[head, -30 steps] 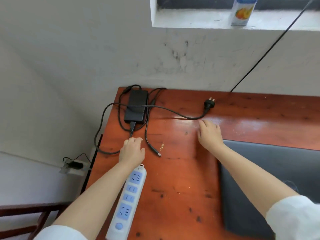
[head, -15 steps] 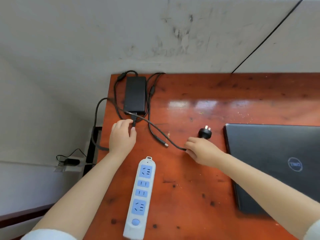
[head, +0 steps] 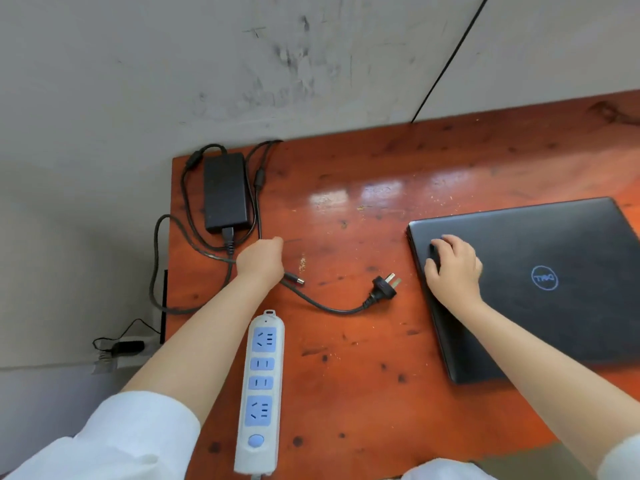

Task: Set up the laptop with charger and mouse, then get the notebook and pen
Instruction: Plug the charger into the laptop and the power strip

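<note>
The person is busy with the charger part of the job. The black charger box (head: 225, 191) lies at the far left corner of the table (head: 346, 375), with its wires looped around it. The left hand (head: 260, 261) is curled over the thin wire near the small round plug (head: 294, 277), the end that goes into the laptop. It looks like it is pinching the wire, but the fingers are turned away, so the hold is hard to see.

The wall plug (head: 383, 285) lies loose on the table, between the two hands. No hand is touching it. The power strip (head: 259, 389) sits close to the person, and its holes are all free.

The laptop (head: 540, 289) is shut and lies flat on the right side. The right hand (head: 452, 266) rests on its lid near the left edge, fingers bent a little, holding nothing.

Next, the wall plug likely needs to go into the power strip, and the small round plug into the side of the laptop. The right hand may be there to keep the laptop from sliding. No mouse, notebook or pen can be seen.
</note>
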